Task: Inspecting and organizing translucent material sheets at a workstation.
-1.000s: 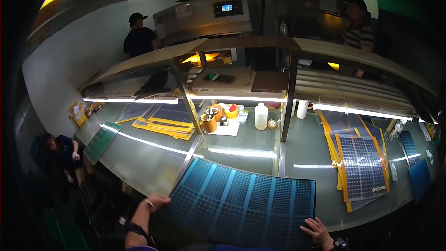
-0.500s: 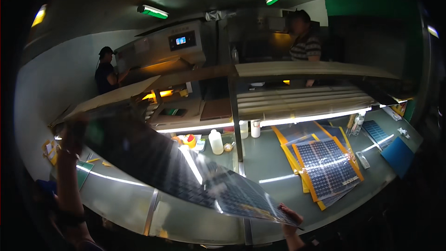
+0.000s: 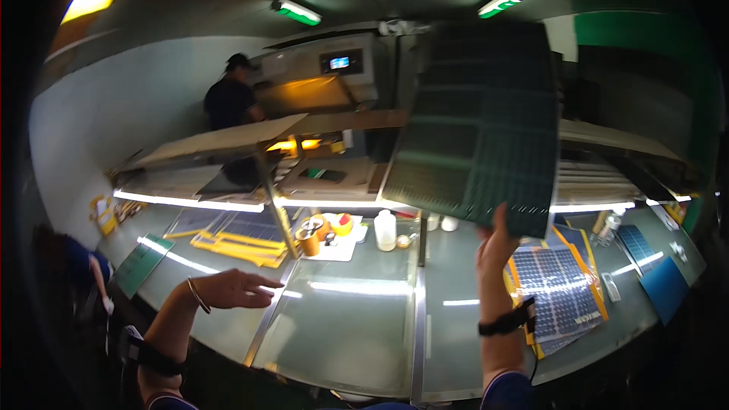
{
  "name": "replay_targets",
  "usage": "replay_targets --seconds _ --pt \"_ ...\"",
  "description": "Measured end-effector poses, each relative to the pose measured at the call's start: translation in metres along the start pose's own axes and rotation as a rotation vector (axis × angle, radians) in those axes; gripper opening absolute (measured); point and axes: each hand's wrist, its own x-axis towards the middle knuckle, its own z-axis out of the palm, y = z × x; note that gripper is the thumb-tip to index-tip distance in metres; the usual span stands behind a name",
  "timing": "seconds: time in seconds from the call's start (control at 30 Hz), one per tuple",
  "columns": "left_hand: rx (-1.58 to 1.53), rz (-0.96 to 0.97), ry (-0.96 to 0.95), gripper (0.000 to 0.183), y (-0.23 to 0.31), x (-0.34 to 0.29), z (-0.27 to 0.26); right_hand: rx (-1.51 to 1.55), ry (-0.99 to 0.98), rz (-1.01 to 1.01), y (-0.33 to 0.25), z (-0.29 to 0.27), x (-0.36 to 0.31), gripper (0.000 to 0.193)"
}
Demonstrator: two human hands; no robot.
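1. Now gripping a dark panel point(image 3: 480, 125) by its lower edge with the closed right hand point(image 3: 497, 249);
2. holding it raised before the shelf point(image 3: 619, 142), well above the table point(image 3: 334, 326);
3. stretching out an empty left hand point(image 3: 229, 289), unclenched with nearly straight fingers, over the table.

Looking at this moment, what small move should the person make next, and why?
Probably bring the left hand up to steady the panel at its free left side: only the right hand holds it, near its lower edge, raised above the table, while the left hand is empty and apart from it.
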Motion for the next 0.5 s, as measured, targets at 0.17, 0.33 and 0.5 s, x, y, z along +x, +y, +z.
replay_targets --seconds 0.17,0.33,0.5 --pt "-0.645 -0.212 -0.015 0.048 -0.091 -0.070 0.058 -0.039 0.045 0.138 0.021 0.048 0.115 0.026" --pt "-1.037 -0.338 0.243 0.049 -0.151 -0.109 0.095 0.106 -0.319 0.204 0.049 0.039 0.123 0.043" --pt "-1.161 -0.475 0.439 0.044 -0.220 -0.078 0.087 -0.354 -0.249 0.244 0.088 -0.004 -0.010 0.050"
